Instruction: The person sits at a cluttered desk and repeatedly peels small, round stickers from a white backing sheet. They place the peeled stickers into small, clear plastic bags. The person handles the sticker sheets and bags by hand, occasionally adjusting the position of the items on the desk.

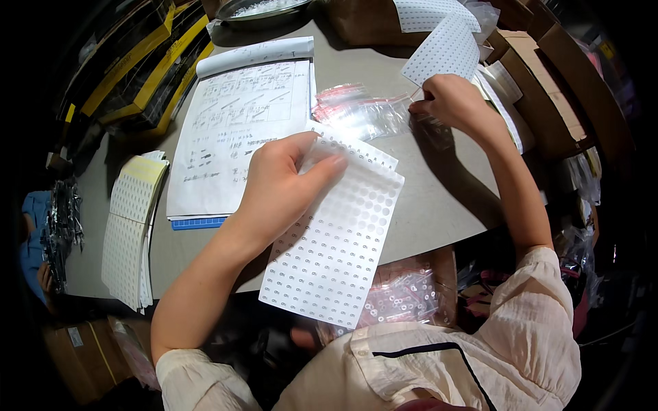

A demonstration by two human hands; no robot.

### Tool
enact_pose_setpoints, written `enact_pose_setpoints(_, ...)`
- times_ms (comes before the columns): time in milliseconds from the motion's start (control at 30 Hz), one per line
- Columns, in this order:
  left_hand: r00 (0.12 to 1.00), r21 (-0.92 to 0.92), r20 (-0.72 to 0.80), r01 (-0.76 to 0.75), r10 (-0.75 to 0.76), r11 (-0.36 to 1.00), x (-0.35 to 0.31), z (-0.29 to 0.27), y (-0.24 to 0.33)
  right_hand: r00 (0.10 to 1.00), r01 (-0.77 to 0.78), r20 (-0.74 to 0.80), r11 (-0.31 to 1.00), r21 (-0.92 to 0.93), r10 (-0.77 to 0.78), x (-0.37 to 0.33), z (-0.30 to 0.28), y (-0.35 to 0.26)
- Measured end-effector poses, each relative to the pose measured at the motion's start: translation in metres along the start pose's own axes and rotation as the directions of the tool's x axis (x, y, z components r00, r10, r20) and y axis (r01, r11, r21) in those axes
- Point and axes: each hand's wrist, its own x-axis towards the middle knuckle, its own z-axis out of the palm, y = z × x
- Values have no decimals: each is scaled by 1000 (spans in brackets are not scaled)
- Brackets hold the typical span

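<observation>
My left hand [279,175] grips a sheet of small round white stickers [319,264] by its upper end, thumb on top. Part of the sheet's upper right shows blank circles, and another sheet edge peeks out behind it. Farther right, my right hand [454,103] has its fingertips pinched at a clear plastic bag [433,130], which hangs by the fingers above the table. A pile of clear zip bags with red strips [363,109] lies between the two hands. Just beyond my right hand is another printed sticker sheet [445,51].
A clipboard with handwritten papers [233,130] lies left of centre. Stacked sticker sheets [131,219] rest at the table's left edge. Below the near edge sits a box of bagged small white rings [404,298]. Cardboard boxes [541,85] stand right; a metal bowl [264,10] is at the back.
</observation>
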Motion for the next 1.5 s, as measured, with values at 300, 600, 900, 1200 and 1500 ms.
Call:
enact_pose_setpoints(300,999,-81,15,51,-50,995,1,0,4,961,273,-142,715,644,-239,-5,18,-10)
enact_pose_setpoints(600,1000,-30,5,7,-7,1000,3,1,1,989,149,-117,564,812,-92,6,41,27)
enact_pose_setpoints(900,998,-98,0,-67,67,993,5,3,-1,970,113,-215,993,-25,-116,-14,31,-13)
enact_pose_setpoints(1200,1000,-14,3,-28,28,1000,1,-1,-5,960,275,-214,753,597,-180,-44,-17,-27)
enact_pose_setpoints(1500,1000,-4,-4,-25,25,1000,1,0,-1,844,531,-273,646,548,-462,-71,-21,-78)
